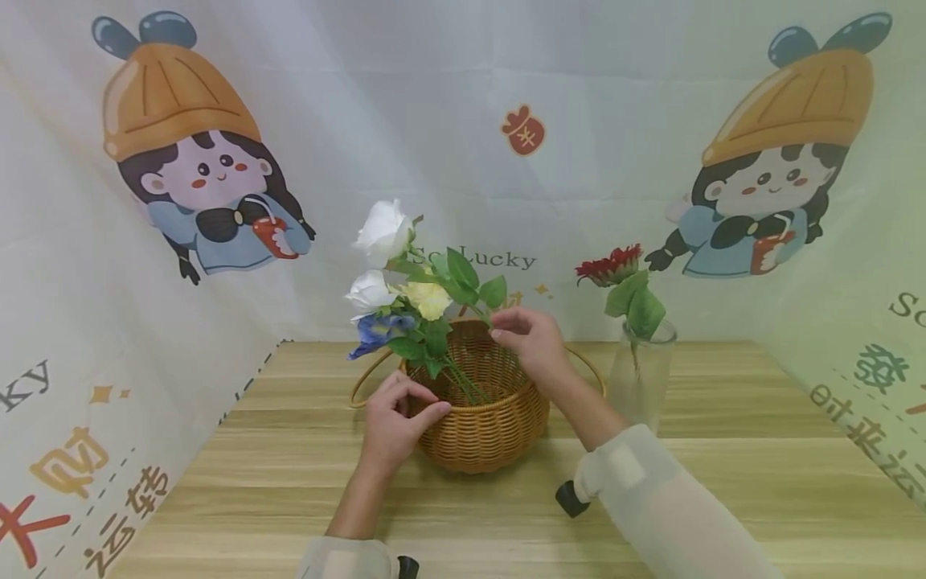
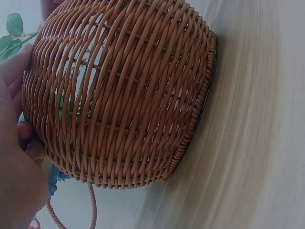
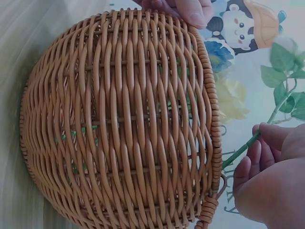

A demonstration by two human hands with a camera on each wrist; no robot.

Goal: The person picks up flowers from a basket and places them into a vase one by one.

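Observation:
A round wicker basket [image 1: 485,438] stands on the table, holding a lower white rose [image 1: 370,291], a yellow flower [image 1: 428,300] and a blue flower [image 1: 379,331] that lean left over its rim. My left hand [image 1: 394,422] grips the front-left rim, thumb and fingers on either side of the wicker. At the basket's right side, my right hand [image 1: 535,342] pinches a green leafy stem [image 3: 243,149] between thumb and fingers. This stem slants up and left toward the taller white rose [image 1: 383,233]. Its lower end is hidden behind the basket wall in the right wrist view.
Right of the basket stands a clear glass vase [image 1: 644,390] with a red flower [image 1: 613,265], close to my right forearm. The wicker handle [image 1: 369,378] hangs down at the basket's sides. A printed cloth [image 1: 448,96] hangs behind the wooden table [image 1: 246,474].

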